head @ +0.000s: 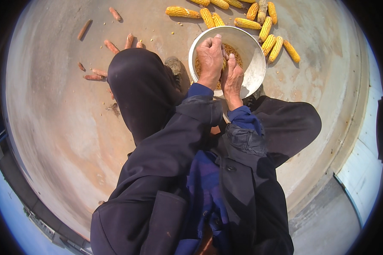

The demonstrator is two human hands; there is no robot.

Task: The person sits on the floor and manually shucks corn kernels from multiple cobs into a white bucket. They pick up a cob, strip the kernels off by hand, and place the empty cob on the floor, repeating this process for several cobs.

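Both hands are together over a white bucket [253, 65] that stands between the legs. My left hand [209, 59] is closed in a fist, thumb on top, around one part of a yellow corn ear [224, 65]. Close beside and slightly nearer the body, my right hand [234, 76] grips the same ear, its thumb pointing away from me. Most of the ear is hidden by the fingers and palms. Loose corn kernels [233, 51] cover the part of the bucket's bottom that shows past the hands.
Several unshelled corn ears [247, 23] lie on the concrete floor [67, 105] beyond and right of the bucket. Several stripped reddish cobs [111, 47] are scattered to the left, with stray kernels around. A shoe [175, 68] is left of the bucket.
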